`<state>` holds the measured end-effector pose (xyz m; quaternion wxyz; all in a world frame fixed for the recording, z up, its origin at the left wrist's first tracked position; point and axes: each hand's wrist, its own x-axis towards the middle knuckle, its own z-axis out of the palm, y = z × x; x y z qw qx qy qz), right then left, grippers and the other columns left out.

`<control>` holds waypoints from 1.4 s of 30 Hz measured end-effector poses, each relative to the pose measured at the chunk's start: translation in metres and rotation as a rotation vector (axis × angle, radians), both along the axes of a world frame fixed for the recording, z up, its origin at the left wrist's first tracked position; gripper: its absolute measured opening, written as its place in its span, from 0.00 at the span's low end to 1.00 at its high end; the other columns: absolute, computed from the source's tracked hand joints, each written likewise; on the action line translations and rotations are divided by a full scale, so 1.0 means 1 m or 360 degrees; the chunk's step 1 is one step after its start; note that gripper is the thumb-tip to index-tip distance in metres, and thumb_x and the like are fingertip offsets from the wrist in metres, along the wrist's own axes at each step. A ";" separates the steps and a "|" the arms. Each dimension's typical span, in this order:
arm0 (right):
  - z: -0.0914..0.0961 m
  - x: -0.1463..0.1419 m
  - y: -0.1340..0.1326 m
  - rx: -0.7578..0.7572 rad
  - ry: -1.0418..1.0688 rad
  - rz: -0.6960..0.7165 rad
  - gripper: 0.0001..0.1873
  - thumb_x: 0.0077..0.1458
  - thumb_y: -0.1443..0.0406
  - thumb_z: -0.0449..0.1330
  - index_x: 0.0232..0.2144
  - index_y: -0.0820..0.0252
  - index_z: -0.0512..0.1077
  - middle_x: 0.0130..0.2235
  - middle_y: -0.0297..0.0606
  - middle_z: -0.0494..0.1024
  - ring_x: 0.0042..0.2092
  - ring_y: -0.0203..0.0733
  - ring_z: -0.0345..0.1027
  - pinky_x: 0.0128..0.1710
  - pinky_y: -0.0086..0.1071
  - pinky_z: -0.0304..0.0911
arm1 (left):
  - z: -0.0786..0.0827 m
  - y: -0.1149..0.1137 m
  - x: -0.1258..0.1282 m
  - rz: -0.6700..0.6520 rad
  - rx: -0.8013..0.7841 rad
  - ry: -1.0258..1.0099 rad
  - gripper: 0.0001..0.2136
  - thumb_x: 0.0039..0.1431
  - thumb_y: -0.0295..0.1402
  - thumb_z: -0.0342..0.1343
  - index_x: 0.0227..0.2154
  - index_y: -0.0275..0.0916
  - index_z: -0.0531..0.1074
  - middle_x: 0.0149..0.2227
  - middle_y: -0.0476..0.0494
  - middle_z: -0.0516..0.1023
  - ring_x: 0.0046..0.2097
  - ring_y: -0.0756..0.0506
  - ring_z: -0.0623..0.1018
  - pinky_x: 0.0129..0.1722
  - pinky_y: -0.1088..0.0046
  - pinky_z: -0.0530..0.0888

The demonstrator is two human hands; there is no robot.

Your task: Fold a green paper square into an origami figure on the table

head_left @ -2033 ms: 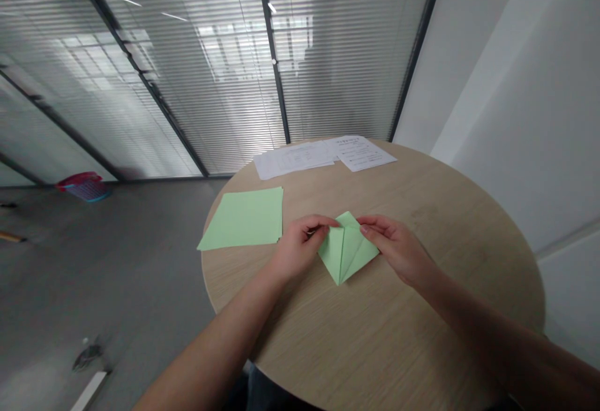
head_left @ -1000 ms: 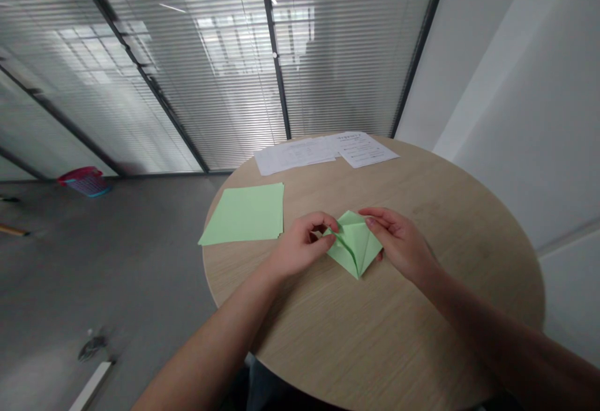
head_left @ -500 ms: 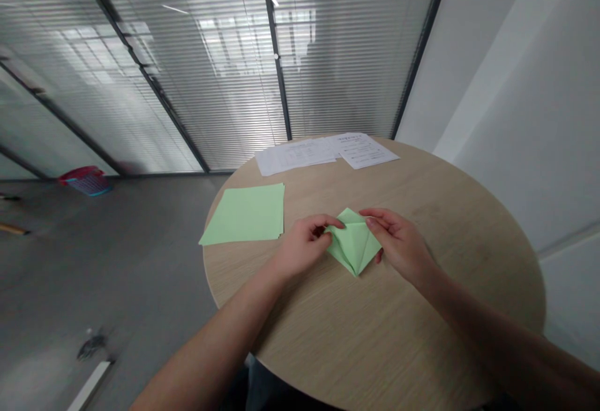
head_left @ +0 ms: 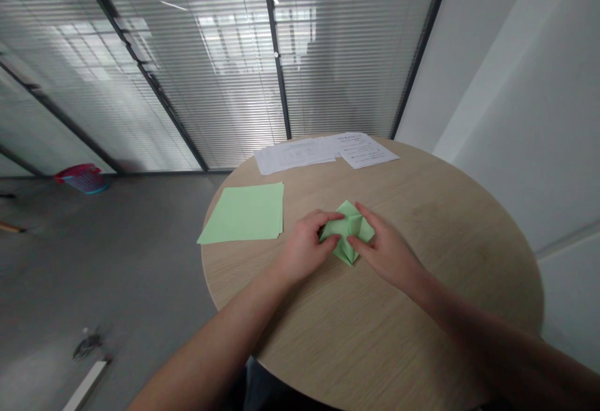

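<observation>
A folded piece of green paper [head_left: 348, 227] lies on the round wooden table [head_left: 422, 223], its creased layers partly raised and its lower tip pointing towards me. My left hand [head_left: 307, 242] grips its left side, thumb in front and fingers over the upper left edge. From the right, my right hand [head_left: 387, 248] closes on the paper, with the thumb on its front layer near the middle and the index finger at the upper right edge. Parts of the paper are hidden under my fingers.
A small stack of green sheets [head_left: 244, 214] lies at the table's left edge. Printed white papers [head_left: 300, 153] lie along the far edge. On the floor at left stands a red and blue basket [head_left: 84, 178]. A white wall [head_left: 539, 117] rises at right.
My right thumb has moved left and down onto the front of the paper. The right half of the paper has been drawn inward, and its shape is narrower and more bunched.
</observation>
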<state>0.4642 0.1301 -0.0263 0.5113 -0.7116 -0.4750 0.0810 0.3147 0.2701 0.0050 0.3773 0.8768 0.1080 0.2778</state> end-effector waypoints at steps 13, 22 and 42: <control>0.014 0.003 -0.009 0.0197 0.0947 0.0414 0.40 0.54 0.59 0.68 0.68 0.48 0.65 0.49 0.41 0.80 0.29 0.36 0.70 0.22 0.31 0.70 | 0.001 0.009 0.002 0.0058 -0.0690 -0.0061 0.18 0.55 0.28 0.60 0.50 0.37 0.78 0.47 0.39 0.82 0.45 0.42 0.79 0.47 0.62 0.75; 0.013 0.001 -0.008 0.0225 0.1030 0.0376 0.33 0.54 0.61 0.66 0.63 0.49 0.70 0.43 0.38 0.80 0.26 0.36 0.68 0.23 0.32 0.71 | -0.002 0.011 0.001 0.0073 -0.0804 -0.0075 0.17 0.56 0.30 0.61 0.49 0.38 0.78 0.46 0.41 0.81 0.44 0.43 0.79 0.46 0.63 0.76; 0.005 -0.003 -0.006 0.0071 0.1348 0.0417 0.29 0.53 0.60 0.67 0.58 0.50 0.73 0.50 0.42 0.82 0.45 0.47 0.78 0.37 0.38 0.76 | -0.002 -0.007 0.002 -0.0224 0.0116 0.0271 0.07 0.66 0.34 0.58 0.32 0.39 0.72 0.30 0.49 0.76 0.32 0.48 0.74 0.33 0.72 0.68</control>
